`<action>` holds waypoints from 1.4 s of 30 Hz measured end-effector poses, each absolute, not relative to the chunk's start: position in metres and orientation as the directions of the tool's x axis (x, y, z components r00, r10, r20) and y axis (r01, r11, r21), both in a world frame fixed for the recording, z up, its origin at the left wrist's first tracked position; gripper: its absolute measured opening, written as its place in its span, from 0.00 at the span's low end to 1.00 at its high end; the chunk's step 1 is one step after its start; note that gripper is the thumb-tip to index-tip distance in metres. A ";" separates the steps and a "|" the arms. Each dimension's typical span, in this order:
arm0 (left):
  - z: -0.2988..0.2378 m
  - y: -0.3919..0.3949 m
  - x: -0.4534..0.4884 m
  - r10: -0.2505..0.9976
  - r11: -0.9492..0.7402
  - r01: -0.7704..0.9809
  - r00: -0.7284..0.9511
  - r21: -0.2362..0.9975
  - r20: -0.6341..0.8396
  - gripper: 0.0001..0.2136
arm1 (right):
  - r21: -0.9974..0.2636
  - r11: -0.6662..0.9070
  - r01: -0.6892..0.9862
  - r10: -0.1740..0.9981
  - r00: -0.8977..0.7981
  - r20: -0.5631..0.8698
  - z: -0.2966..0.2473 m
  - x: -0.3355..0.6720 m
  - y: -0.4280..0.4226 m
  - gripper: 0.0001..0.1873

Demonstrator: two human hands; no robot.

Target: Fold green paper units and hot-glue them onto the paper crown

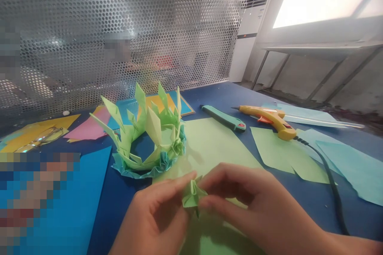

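A small folded green paper flower (pixel 193 196) is pinched between both my hands, over a green sheet (pixel 221 143) on the table. My left hand (pixel 158 211) grips it from the left side with thumb and fingers closed. From the right, my right hand (pixel 248 199) holds its edge between thumb and fingertips. Just beyond stands a green paper crown (pixel 152 127) with pointed leaf shapes, a crumpled blue-green band around its base and a rose-like paper flower (pixel 177 147) on its right side.
A yellow hot glue gun (pixel 269 117) lies to the right, its black cord (pixel 332 183) running toward me. Left of it is a teal utility knife (pixel 224 117). Green and light-blue paper pieces (pixel 353 163) lie at right; pink paper (pixel 89 125), blue sheets and glasses (pixel 42 137) at left.
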State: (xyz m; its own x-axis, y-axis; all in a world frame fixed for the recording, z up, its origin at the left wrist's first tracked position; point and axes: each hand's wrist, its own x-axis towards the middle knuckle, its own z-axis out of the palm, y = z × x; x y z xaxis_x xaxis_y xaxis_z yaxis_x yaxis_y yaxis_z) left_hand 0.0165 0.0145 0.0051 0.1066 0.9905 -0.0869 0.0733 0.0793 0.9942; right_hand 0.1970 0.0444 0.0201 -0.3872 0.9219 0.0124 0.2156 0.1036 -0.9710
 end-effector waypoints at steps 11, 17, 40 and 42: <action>0.004 0.011 0.015 0.987 0.133 -0.036 0.098 0.991 -0.129 0.14 | -0.923 0.290 0.252 0.909 -0.375 0.183 0.018 0.199 0.043 0.03; 0.003 0.011 0.017 0.971 0.233 -0.157 0.092 0.960 -0.221 0.29 | -0.797 0.503 0.334 0.841 -0.401 0.363 0.015 0.205 0.041 0.04; 0.013 0.018 0.015 0.938 0.282 -0.144 0.250 0.949 -0.240 0.27 | -0.593 0.750 0.292 0.650 -0.489 0.581 0.013 0.209 0.045 0.05; 0.014 0.019 0.016 0.934 0.300 -0.144 0.246 0.943 -0.260 0.28 | -0.572 0.767 0.289 0.636 -0.450 0.626 0.012 0.208 0.047 0.06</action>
